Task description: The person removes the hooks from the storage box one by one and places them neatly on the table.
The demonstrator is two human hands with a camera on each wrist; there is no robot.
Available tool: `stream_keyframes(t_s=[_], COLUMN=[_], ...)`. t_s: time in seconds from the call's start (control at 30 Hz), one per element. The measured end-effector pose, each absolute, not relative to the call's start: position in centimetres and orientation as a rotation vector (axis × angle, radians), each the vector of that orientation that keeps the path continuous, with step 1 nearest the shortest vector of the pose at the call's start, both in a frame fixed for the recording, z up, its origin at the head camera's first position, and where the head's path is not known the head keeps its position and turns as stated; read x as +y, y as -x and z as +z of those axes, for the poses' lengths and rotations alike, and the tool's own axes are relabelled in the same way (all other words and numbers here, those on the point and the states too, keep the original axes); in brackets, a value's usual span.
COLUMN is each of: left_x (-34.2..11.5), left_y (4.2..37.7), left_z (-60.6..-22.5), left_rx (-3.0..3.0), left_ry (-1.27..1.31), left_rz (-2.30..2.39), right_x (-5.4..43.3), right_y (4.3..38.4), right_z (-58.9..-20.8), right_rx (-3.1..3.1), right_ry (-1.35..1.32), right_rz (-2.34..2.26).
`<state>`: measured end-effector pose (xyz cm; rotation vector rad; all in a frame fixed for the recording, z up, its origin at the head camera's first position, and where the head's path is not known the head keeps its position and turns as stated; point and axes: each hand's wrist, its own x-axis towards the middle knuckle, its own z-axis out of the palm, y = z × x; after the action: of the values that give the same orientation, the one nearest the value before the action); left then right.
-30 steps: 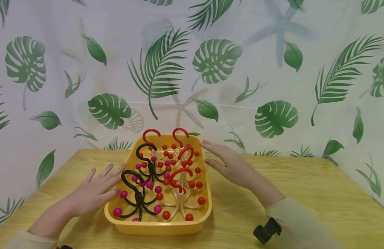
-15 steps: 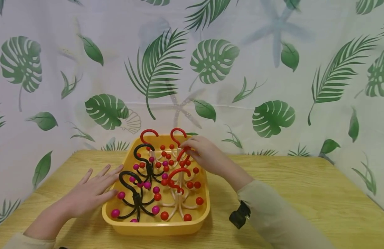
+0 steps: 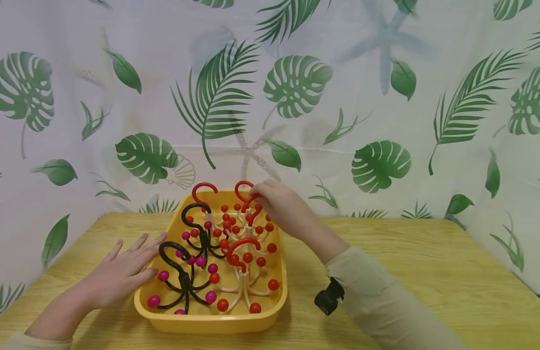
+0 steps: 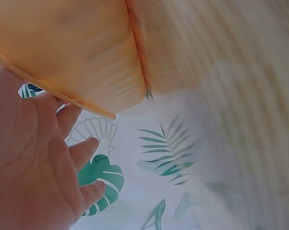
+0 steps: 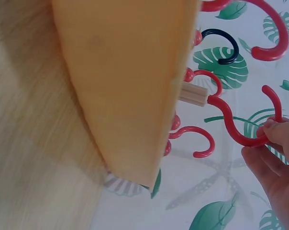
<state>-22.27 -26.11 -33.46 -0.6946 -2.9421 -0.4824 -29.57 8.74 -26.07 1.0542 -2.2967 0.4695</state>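
Note:
My right hand [image 3: 287,209] pinches the red S-shaped hook [image 5: 227,115] of a pale stand whose thin legs end in red balls. That stand is over the right side of a yellow tray [image 3: 217,323], where some of its legs overlap its neighbours. In the right wrist view, thumb and fingertips close on the hook's upper bend, and its pale stem [image 5: 194,93] shows above the tray rim. My left hand [image 3: 116,277] lies along the tray's left side, fingers spread and fairly straight, fingertips at the rim.
Two black hooked stands [image 3: 185,282] with mostly magenta balls occupy the tray's left side. Another red-hooked stand [image 3: 243,279] is at the front right, and more are at the back. A wooden table [image 3: 405,272] lies underneath, with a leaf-print curtain [image 3: 313,160] behind it.
My right hand has moved from the tray's right rim to a red hook and pinched it. The hook and its legs have risen slightly. My left hand stays beside the tray.

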Motion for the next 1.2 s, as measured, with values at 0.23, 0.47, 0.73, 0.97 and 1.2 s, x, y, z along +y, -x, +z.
stream_keyframes(t_s=[0.23,0.47,0.73,0.97,1.2], left_x=[-26.0,-26.0,-26.0,-26.0,-26.0], left_y=[22.1,22.0,22.0,22.0,22.0], left_z=[-33.2,-33.2,-33.1,-33.2,-33.1], left_rx=[-2.954,-2.954,-2.957,-2.953,-2.963], left_ry=[0.669,0.658,0.654,0.655,0.655], left_rz=[-0.493,-0.481,-0.47,-0.451,-0.443], right_x=[9.4,11.8,15.0,16.7,17.6], right_y=[29.1,29.3,30.6,32.4,33.9], right_z=[-23.8,-21.5,-21.2,-22.9,-24.9], right_rx=[-2.2,-2.173,-2.281,-2.389,-2.498], right_ry=[-0.961,-0.823,-0.684,-0.572,-0.504], right_rz=[0.503,0.494,0.45,0.405,0.363])
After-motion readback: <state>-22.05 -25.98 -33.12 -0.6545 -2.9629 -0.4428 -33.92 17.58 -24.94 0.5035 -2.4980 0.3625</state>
